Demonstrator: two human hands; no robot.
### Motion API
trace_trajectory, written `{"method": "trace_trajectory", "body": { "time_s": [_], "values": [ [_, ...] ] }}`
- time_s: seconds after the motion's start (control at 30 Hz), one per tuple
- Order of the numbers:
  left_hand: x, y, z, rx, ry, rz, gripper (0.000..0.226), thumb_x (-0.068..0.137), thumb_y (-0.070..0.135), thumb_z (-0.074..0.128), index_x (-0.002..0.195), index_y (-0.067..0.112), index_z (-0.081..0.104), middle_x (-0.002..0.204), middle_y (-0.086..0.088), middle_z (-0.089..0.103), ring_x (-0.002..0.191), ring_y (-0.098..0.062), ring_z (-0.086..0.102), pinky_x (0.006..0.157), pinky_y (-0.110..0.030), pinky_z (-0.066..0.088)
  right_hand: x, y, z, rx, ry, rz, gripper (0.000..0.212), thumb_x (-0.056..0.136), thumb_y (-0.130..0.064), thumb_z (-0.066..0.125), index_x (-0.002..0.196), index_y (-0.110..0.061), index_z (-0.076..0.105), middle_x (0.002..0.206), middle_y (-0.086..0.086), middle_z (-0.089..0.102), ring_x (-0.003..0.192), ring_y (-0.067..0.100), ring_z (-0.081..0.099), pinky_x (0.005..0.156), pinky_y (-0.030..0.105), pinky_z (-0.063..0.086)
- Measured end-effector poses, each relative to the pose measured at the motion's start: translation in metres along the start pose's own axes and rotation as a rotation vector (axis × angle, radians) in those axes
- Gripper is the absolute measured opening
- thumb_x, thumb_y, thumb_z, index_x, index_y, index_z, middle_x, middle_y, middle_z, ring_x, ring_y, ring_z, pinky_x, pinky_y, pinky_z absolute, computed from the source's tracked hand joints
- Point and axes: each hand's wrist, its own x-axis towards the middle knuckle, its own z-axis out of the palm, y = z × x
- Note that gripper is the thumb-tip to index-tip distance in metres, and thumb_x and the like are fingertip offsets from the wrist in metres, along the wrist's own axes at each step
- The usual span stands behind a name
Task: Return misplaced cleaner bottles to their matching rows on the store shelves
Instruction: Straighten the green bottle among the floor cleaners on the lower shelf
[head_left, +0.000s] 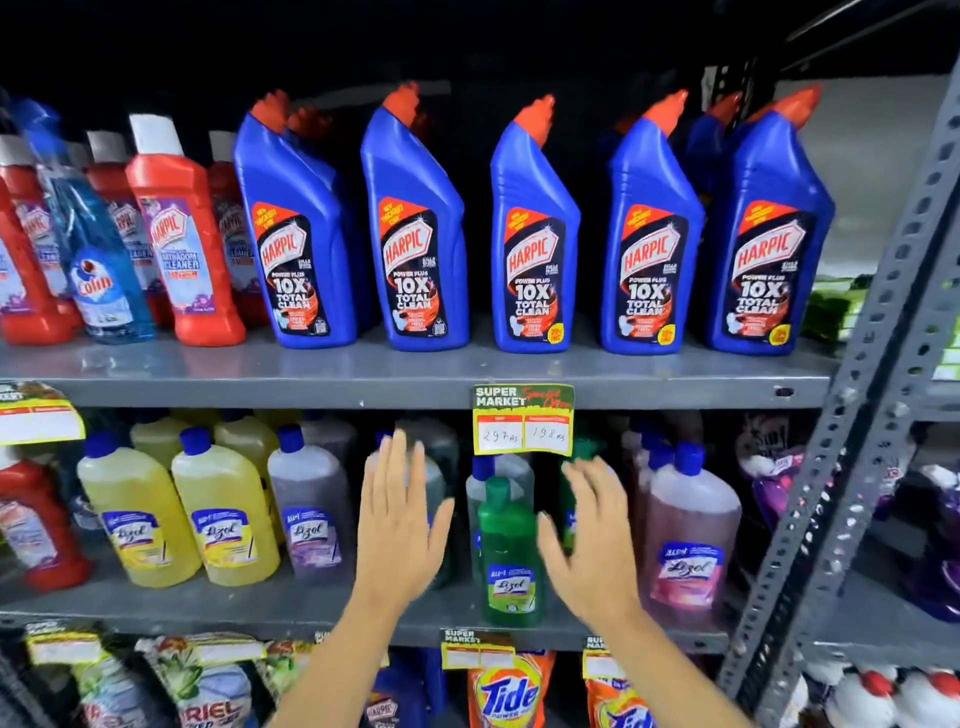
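Note:
On the middle shelf a small green Lizol bottle (508, 566) stands upright at the front edge, between my two hands. My left hand (400, 519) is flat and open just left of it, in front of a greyish bottle. My right hand (587, 540) is open just right of it, fingers spread, holding nothing. Yellow Lizol bottles (182, 519), a lavender one (311, 519) and a pink one (688, 530) stand in the same row. A blue Colin bottle (98, 260) leans among red Harpic bathroom cleaners (182, 244) on the upper shelf. A red Harpic bottle (31, 525) stands at the far left of the Lizol row.
Blue Harpic toilet cleaners (415, 244) fill the upper shelf to the right. A price tag (522, 421) hangs from that shelf's edge above the green bottle. A slotted grey upright (862, 415) bounds the rack on the right. Tide (509, 691) and Ariel pouches lie below.

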Motion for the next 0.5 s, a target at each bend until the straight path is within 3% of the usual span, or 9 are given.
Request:
{"method": "trace_trajectory", "body": {
  "time_s": [0.1, 0.2, 0.3, 0.37, 0.43, 0.5],
  "values": [
    [-0.058, -0.008, 0.028, -0.001, -0.247, -0.007, 0.061, 0.101, 0.041, 0.029, 0.148, 0.001, 0.030, 0.159, -0.019, 0.019, 0.149, -0.032, 0.014, 0.117, -0.046, 0.019, -0.037, -0.007, 0.027, 0.064, -0.207, 0.251, 0.075, 0.083, -0.042, 0.064, 0.145, -0.009, 0.038, 0.144, 0.010, 0.043, 0.137, 0.027, 0.039, 0.111, 0.047, 0.039],
    [-0.097, -0.010, 0.048, -0.003, -0.487, -0.043, 0.062, 0.100, 0.044, 0.028, 0.146, 0.003, 0.035, 0.155, -0.014, 0.029, 0.143, -0.030, 0.031, 0.115, -0.041, 0.021, -0.048, -0.018, 0.048, 0.159, -0.403, 0.543, 0.108, 0.073, -0.053, 0.076, 0.155, -0.014, 0.019, 0.152, 0.007, 0.037, 0.141, 0.022, 0.036, 0.111, 0.030, 0.034],
    [-0.125, -0.010, 0.058, 0.035, -0.708, -0.050, 0.066, 0.101, 0.050, 0.018, 0.140, 0.005, 0.048, 0.148, -0.010, 0.046, 0.134, -0.025, 0.046, 0.114, -0.036, 0.026, -0.049, -0.028, 0.068, 0.190, -0.402, 0.727, 0.119, 0.065, -0.052, 0.084, 0.155, -0.022, 0.012, 0.149, 0.005, 0.041, 0.135, 0.026, 0.045, 0.103, 0.044, 0.046],
    [-0.137, -0.009, 0.062, 0.063, -0.840, -0.060, 0.071, 0.099, 0.054, 0.016, 0.130, 0.006, 0.059, 0.137, -0.010, 0.058, 0.124, -0.027, 0.057, 0.112, -0.035, 0.013, -0.048, -0.032, 0.078, 0.157, -0.346, 0.791, 0.113, 0.065, -0.045, 0.087, 0.151, -0.028, 0.015, 0.143, 0.004, 0.045, 0.129, 0.029, 0.051, 0.094, 0.049, 0.051],
    [-0.142, -0.009, 0.066, 0.081, -0.848, -0.061, 0.070, 0.094, 0.056, 0.027, 0.130, 0.005, 0.059, 0.137, -0.012, 0.058, 0.124, -0.031, 0.057, 0.110, -0.037, 0.006, -0.047, -0.034, 0.085, 0.109, -0.324, 0.819, 0.109, 0.066, -0.038, 0.087, 0.148, -0.029, 0.016, 0.139, 0.005, 0.047, 0.122, 0.032, 0.055, 0.089, 0.050, 0.053],
    [-0.144, -0.010, 0.074, 0.094, -0.815, -0.069, 0.070, 0.093, 0.057, 0.033, 0.133, 0.005, 0.056, 0.139, -0.013, 0.055, 0.127, -0.032, 0.054, 0.110, -0.041, 0.013, -0.046, -0.033, 0.087, 0.080, -0.322, 0.829, 0.108, 0.065, -0.035, 0.086, 0.147, -0.029, 0.016, 0.136, 0.005, 0.047, 0.118, 0.033, 0.057, 0.084, 0.050, 0.054]
  ]
}}
